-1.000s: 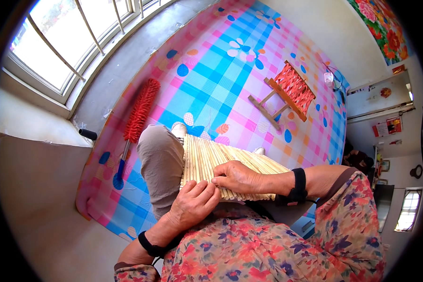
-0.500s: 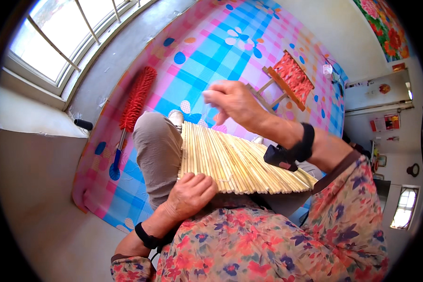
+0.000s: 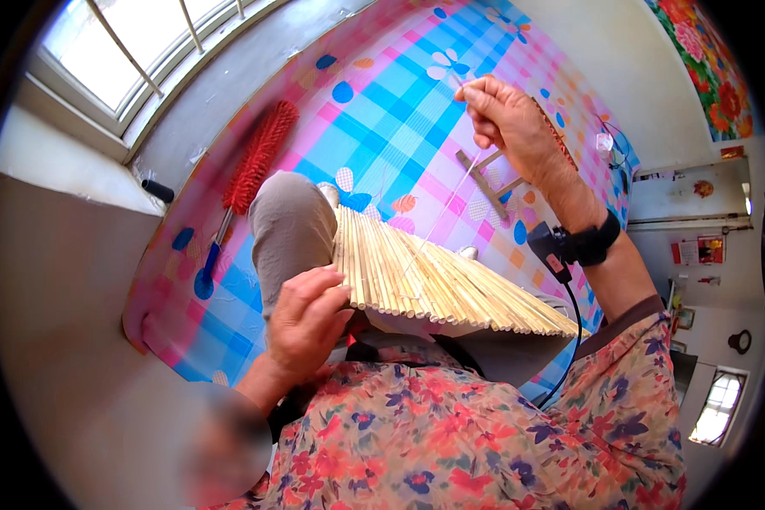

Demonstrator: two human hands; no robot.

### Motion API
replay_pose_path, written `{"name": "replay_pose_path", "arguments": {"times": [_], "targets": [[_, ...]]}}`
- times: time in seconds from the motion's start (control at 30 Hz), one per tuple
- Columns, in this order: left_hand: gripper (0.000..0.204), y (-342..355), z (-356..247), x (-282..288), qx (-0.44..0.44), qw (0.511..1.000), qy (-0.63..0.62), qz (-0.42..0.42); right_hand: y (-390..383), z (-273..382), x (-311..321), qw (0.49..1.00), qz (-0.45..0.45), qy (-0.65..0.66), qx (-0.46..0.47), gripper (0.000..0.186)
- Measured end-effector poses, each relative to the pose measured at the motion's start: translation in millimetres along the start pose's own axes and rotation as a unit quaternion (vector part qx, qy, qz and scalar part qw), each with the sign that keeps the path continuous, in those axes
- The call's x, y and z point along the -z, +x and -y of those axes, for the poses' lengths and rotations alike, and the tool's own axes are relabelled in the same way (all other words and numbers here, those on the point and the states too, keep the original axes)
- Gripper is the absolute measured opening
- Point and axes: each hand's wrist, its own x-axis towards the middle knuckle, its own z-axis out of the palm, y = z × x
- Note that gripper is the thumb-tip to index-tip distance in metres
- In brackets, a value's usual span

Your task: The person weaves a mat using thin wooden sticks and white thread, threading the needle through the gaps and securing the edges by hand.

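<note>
Across my lap lies a mat of pale straw-coloured stalks [image 3: 433,268], set side by side with their cut ends toward me. My left hand [image 3: 306,319] grips its near left corner, fingers curled at the edge, thumb partly hidden. My right hand [image 3: 514,127] is raised beyond the mat, its fingers pinched together. A thin pale thread [image 3: 450,200] runs from the stalks up to those fingers. Any needle on it is too small to make out.
I sit on a checked, flower-printed cover [image 3: 382,110]. A red fluffy duster [image 3: 263,157] lies at the left, below a barred window [image 3: 102,72]. Past the mat is a small wooden folding stool [image 3: 484,183], partly behind my right arm.
My right hand has risen away from the mat, up and to the right, and the thread now stretches below it. My left hand has shifted a little left and up along the mat's corner.
</note>
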Motion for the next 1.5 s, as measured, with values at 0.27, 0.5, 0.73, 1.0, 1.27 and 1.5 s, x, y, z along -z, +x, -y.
{"name": "replay_pose_path", "arguments": {"times": [0.27, 0.5, 0.73, 1.0, 1.27, 1.5], "targets": [[0.014, -30, -26, -2, 0.46, 0.788, -0.409, 0.024, -56, -66, -44, 0.912, 0.302, -0.279, -0.015, 0.02], [0.033, -25, -12, -38, 0.433, 0.726, -0.526, 0.096, -67, -84, -71, 0.849, 0.356, -0.389, 0.026, 0.019], [0.025, -20, -2, -54, 0.427, 0.703, -0.539, 0.179, -67, -96, -71, 0.848, 0.301, -0.412, 0.144, 0.007], [0.017, -26, 3, -49, 0.424, 0.703, -0.534, 0.204, -50, -75, -51, 0.8, 0.084, -0.55, 0.226, 0.007], [0.017, -27, 1, -40, 0.434, 0.705, -0.53, 0.184, -16, -44, 6, 0.757, -0.094, -0.587, 0.271, 0.008], [0.022, -31, -11, -28, 0.407, 0.737, -0.521, 0.145, -19, -21, -19, 0.962, -0.072, -0.262, 0.026, 0.011]]}}
